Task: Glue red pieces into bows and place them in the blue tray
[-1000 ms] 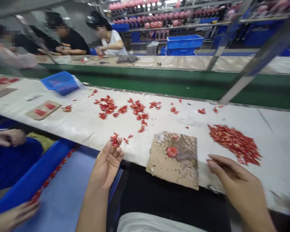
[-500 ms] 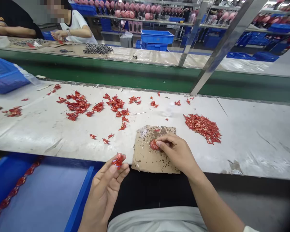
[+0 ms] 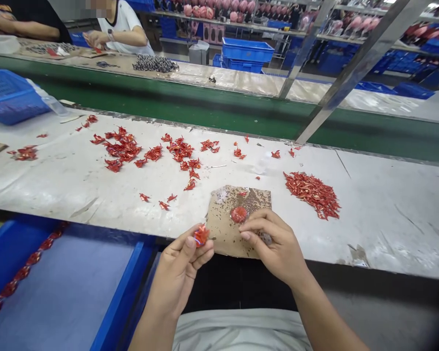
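Observation:
My left hand (image 3: 181,265) pinches a shiny red spiky piece (image 3: 201,235) between thumb and fingers, just left of a spotted cardboard square (image 3: 223,231). On that cardboard lies a round, glossy red disc-like piece (image 3: 239,214), with a small red scrap (image 3: 243,193) above it. My right hand (image 3: 276,243) is over the cardboard's right side, fingertips drawn together close below the red disc. Whatever sits between those fingertips, if anything, is too small to make out. A heap of thin red pieces (image 3: 312,195) lies to the right of the cardboard.
Clusters of red spiky pieces (image 3: 122,146) spread over the white tabletop (image 3: 76,187). A blue basket (image 3: 12,100) stands at the far left. Below the table edge, a blue bin (image 3: 76,287) holds a row of red pieces. A metal post (image 3: 327,102) rises behind; co-workers sit across.
My right fingers have come off the red disc and moved slightly down and right. My left hand has brought its red spiky piece rightward and up, closer to the cardboard. The view has shifted somewhat.

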Demonstrator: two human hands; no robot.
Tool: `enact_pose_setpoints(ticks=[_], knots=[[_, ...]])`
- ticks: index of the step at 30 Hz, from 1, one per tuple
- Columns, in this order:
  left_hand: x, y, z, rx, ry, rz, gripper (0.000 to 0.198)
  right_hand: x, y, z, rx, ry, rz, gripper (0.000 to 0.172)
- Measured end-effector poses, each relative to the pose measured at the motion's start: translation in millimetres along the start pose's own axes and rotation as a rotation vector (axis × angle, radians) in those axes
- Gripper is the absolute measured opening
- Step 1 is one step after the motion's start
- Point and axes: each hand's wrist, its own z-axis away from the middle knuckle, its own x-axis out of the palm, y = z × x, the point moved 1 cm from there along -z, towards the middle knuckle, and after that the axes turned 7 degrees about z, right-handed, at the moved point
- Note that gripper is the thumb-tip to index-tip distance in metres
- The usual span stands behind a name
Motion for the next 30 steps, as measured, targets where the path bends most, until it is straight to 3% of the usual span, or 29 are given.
enact_pose_setpoints(ticks=[5, 10, 15, 21, 26, 30], knots=[[21.3, -16.3, 10.6, -0.195, -0.295, -0.020, 0.041, 6.9, -21.8, -2.3, -0.059, -0.128, -0.424, 0.010], [23.2, -25.7, 10.3, -0.245, -0.424, -0.009, 0.030, 8.8, -17.9, -0.3, -0.024, -0.180, -0.463, 0.009], [18.8, -29.2, 8.2, -0.247, -0.429, -0.036, 0.034, 16.8, -12.9, 7.4, 0.009, -0.184, -0.392, 0.007], [13.7, -26.4, 18.6, -0.208, -0.341, -0.008, 0.049, 30.4, 3.4, 39.0, 0.019, -0.022, -0.077, 0.011], [-20.7, -6.7, 36.0, -0.187, -0.318, 0.009, 0.053, 62.9, 30.2, 37.8, -0.239, -0.115, -0.177, 0.016], [-46.0, 5.0, 61.8, -0.146, -0.271, -0.051, 0.047, 97.9, 1.0, 48.5, -0.214, -0.083, -0.266, 0.013]])
